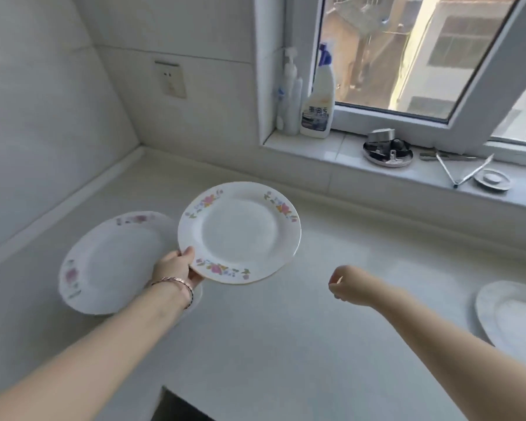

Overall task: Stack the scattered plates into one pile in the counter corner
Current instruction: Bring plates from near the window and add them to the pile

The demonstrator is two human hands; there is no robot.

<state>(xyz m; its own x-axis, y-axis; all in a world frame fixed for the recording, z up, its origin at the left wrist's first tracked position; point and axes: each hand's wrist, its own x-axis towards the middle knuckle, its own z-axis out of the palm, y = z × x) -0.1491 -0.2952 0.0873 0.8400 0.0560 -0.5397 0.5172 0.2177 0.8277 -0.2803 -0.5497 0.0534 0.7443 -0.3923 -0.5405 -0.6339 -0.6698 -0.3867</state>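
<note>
My left hand (176, 267) grips the near-left rim of a white plate with pink flowers on its rim (239, 232), held level above the counter. To its left a larger white floral plate (110, 262) lies on the counter near the corner; part of it is hidden behind my left wrist. Another white plate (512, 314) lies at the right edge of the view, partly cut off. My right hand (345, 285) hovers over the counter middle, fingers curled in, with nothing visible in it.
The white counter (286, 344) meets tiled walls at the back left corner. On the window sill (331, 153) stand a pump bottle (290, 95) and a spray bottle (319, 95); a metal dish with small parts (387, 153), tongs (459, 171) and a small lid (492, 179) lie further right. A dark opening (176, 405) sits at the counter's front.
</note>
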